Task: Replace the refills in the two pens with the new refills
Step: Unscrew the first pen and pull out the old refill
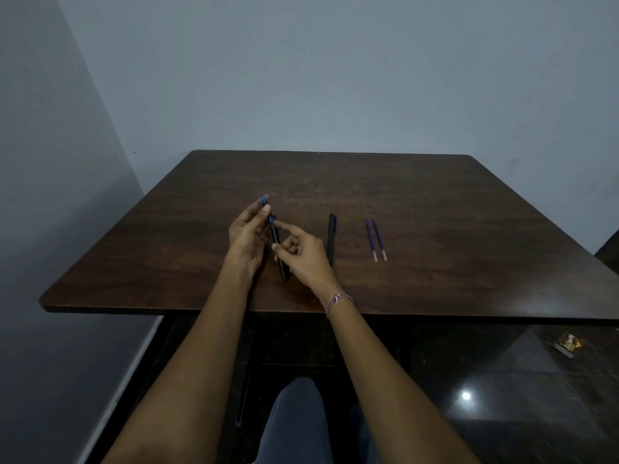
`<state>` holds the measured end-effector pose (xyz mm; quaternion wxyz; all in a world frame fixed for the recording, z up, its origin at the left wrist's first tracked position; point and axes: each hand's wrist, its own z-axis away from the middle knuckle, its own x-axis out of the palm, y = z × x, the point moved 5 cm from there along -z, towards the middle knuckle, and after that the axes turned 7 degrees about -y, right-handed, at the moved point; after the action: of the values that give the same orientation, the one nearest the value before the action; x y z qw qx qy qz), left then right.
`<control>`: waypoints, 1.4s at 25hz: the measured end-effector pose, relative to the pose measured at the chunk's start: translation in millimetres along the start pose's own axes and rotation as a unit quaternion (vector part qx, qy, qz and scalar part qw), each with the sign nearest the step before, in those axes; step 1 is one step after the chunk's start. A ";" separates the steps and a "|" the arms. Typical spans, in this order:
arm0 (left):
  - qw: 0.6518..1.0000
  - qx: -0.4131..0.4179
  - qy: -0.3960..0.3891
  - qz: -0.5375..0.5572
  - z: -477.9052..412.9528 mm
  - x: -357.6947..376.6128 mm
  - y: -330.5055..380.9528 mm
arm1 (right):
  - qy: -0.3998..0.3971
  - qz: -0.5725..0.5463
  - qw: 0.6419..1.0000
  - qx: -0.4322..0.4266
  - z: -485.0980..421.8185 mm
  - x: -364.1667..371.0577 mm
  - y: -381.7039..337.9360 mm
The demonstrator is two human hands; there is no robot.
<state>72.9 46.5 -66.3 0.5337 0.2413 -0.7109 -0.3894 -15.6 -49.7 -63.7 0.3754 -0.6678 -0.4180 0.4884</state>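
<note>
The left hand (246, 234) pinches a small blue piece (264, 199) at its fingertips, just above the pen's blue end. The right hand (306, 254) grips the black pen (278, 252) between both hands, thumb and curled fingers on mid-barrel, forefinger reaching to the blue end; the tip slants down toward the table (452, 202). Right of that hand lies the second pen (331, 237), and farther right two purple refills (375, 241) lie side by side, untouched.
</note>
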 end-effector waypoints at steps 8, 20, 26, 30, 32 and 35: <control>0.998 0.042 0.043 -0.027 6.0 0.7 7.5 | 0.008 -0.003 1.000 0.014 -0.6 -0.2 3.8; 0.931 0.148 0.231 -0.243 12.9 -14.7 21.3 | 0.041 0.011 0.999 0.015 1.7 -4.0 0.5; 0.845 0.043 0.217 -0.487 8.5 -8.4 12.1 | 0.058 0.009 0.998 0.006 -0.2 -5.5 -1.1; 0.812 0.039 0.199 -0.548 9.1 -4.3 12.3 | 0.065 0.008 0.998 0.001 -0.1 -5.9 0.4; 0.797 0.034 0.191 -0.571 9.3 -2.6 12.2 | 0.064 0.005 0.998 0.002 -0.4 -5.9 1.7; 0.789 0.030 0.181 -0.586 7.5 -3.1 11.2 | 0.066 0.004 0.998 0.003 -1.0 -6.2 3.0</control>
<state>67.6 57.7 -60.0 0.3141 0.6935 -0.3345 -0.5555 -15.1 -56.6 -64.0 0.4018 -0.6994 -0.3881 0.4459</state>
